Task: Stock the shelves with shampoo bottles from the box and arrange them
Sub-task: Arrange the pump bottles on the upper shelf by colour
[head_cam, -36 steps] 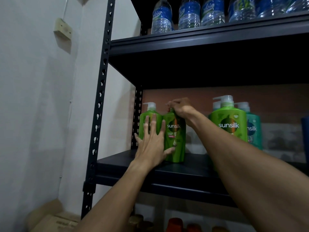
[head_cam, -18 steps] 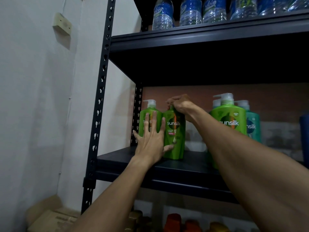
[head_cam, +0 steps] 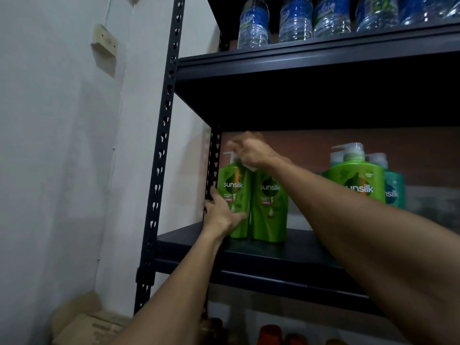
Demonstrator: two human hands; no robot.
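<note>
I see the dark metal shelf [head_cam: 286, 255] bearing two green plastic Sunsilk pump bottles [head_cam: 270, 205], touching. Left hand [head_cam: 221, 215] now clasps the leftmost bottle's side; blurred right hand [head_cam: 251, 151] has lifted, fingers spread, above the pumps.

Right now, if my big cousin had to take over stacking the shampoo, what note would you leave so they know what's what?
Left hand: wrapped around the lower left side of the far-left green bottle, by the rack post.
Right hand: blurred, over the pump tops of the two left bottles; I can't tell if it grips anything.
Second green bottle: upright, touching the first, label forward.
Further right on the same shelf: a bigger green bottle with teal ones behind.
Cardboard box: on the floor, lower left.
Done: two left bottles standing side by side.
Left: let go, fetch more from the box, fill the gap.
</note>
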